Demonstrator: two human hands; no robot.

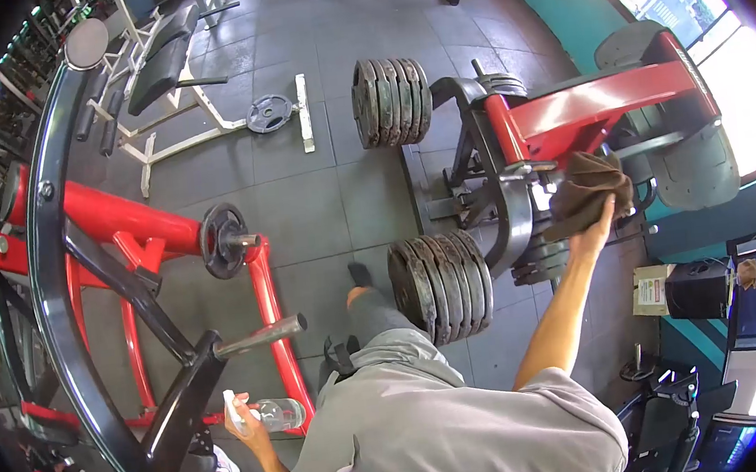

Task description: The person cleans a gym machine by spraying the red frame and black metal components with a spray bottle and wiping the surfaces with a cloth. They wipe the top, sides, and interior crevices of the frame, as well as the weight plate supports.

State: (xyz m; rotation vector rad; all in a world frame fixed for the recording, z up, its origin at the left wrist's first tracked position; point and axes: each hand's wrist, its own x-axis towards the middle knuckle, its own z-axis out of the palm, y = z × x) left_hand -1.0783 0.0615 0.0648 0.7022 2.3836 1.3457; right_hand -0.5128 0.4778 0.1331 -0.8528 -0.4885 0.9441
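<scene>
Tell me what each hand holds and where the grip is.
Right hand: crumpled dark brown cloth, grip at its lower edge. Left hand: clear plastic spray bottle, grip around its neck.

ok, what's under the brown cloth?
The right hand presses the cloth against the machine, where its red arm meets the black frame. The spot beneath is covered; its surface can't be seen.

Two piles of weight plates, an upper stack (391,102) and a lower stack (441,286), perhaps five plates each; one cloth (590,190); one spray bottle (277,414)
</scene>
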